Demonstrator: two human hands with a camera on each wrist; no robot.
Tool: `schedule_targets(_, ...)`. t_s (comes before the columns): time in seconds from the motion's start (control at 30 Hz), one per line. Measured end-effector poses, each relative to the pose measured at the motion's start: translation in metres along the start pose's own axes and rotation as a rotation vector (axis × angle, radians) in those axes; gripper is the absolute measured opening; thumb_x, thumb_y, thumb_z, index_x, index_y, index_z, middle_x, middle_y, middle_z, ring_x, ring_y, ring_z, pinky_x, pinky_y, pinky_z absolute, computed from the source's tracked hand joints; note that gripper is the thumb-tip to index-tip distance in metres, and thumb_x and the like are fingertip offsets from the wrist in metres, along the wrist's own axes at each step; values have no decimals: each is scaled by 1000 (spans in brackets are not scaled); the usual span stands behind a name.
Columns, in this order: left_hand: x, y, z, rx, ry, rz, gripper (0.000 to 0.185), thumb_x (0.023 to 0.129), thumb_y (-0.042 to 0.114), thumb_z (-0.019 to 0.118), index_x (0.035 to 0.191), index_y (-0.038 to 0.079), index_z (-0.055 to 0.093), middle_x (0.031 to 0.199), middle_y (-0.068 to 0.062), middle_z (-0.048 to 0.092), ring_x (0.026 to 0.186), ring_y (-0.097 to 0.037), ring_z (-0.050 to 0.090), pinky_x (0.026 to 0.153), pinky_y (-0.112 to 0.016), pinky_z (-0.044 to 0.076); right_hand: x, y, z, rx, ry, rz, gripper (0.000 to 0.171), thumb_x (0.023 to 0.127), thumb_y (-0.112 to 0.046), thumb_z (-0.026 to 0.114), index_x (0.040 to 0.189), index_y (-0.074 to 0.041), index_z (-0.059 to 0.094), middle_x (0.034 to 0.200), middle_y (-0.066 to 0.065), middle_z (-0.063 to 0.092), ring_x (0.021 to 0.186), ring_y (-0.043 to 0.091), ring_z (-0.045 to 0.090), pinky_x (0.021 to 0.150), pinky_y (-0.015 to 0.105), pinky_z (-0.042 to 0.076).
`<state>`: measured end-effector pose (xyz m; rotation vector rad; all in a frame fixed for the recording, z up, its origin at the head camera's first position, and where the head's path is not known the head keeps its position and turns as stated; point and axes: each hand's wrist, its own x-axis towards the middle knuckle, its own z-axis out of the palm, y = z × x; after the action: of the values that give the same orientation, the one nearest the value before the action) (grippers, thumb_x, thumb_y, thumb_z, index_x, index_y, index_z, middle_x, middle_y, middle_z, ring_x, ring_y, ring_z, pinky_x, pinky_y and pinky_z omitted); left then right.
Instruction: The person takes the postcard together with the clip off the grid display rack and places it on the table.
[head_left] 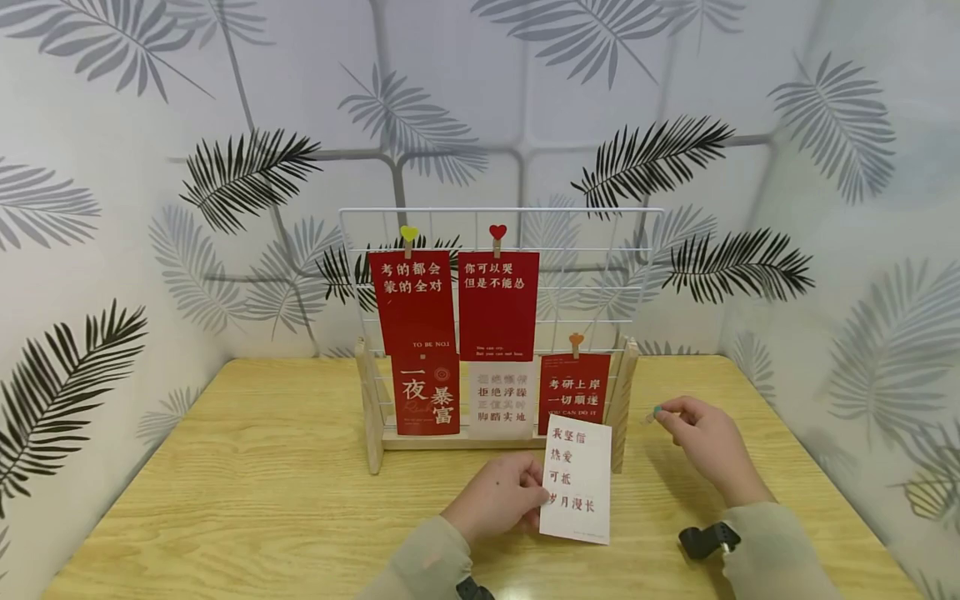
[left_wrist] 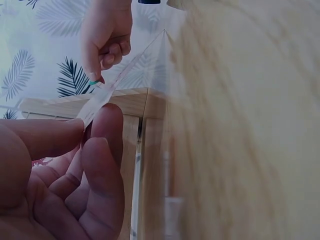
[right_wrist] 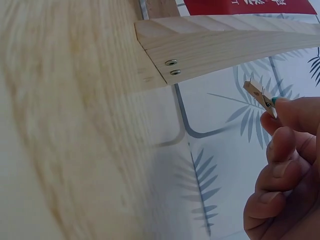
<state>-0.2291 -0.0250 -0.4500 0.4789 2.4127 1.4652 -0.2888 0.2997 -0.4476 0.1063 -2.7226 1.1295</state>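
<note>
In the head view my left hand point(head_left: 502, 497) pinches the left edge of a white card point(head_left: 576, 483) with red lettering, held in front of the rack's lower right. The left wrist view shows that card edge-on between thumb and fingers. To the right of the rack my right hand point(head_left: 712, 450) pinches a small wooden clothespin point(right_wrist: 260, 95) with a teal top, apart from the card and the rack. A white wire grid rack point(head_left: 498, 210) on a wooden stand bears red cards point(head_left: 498, 307) and a pale card point(head_left: 501, 400). Heart-topped clothespins point(head_left: 576, 343) hold several of them.
The wooden stand's right leg point(head_left: 622, 408) stands between the hung cards and my right hand. Under everything lies a wood-grain table point(head_left: 247, 467). Leaf-patterned walls point(head_left: 480, 100) close off the back and both sides.
</note>
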Motion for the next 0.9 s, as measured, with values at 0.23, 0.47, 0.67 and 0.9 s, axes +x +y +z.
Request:
schedule_targets(0.23,0,-1,1,-53,-28,-39,10,95,9,69,89,12,61,74,-2,66,59,-21,67,55,-28,47,-1,5,5,29,-40,20,40,103,-42,57,118,-6,66,81,7,59,71,22,51,58,34,41)
schedule_targets(0.47,1,-4,3,-66,-38,-73,12,95,10,70,87,12,61,74,-5,67,58,-22,68,56,-29,48,-1,11,10,24,-78,51,37,103,-38,59,117,-4,66,82,7,62,70,20,51,61,33,42)
schedule_targets(0.67,1,-5,4,-101,-48,-80,11,95,10,70,87,11,61,76,-6,67,58,-22,68,54,-30,52,-3,13,9,21,-91,61,37,103,-37,59,117,-4,67,85,7,63,74,21,52,65,35,42)
schedule_targets(0.9,-1,-5,6,-92,-69,-89,12,94,10,71,87,11,62,75,-6,67,58,-20,68,52,-29,51,-1,19,11,-10,-118,58,34,102,-36,60,113,-5,69,80,3,62,74,19,54,68,34,43)
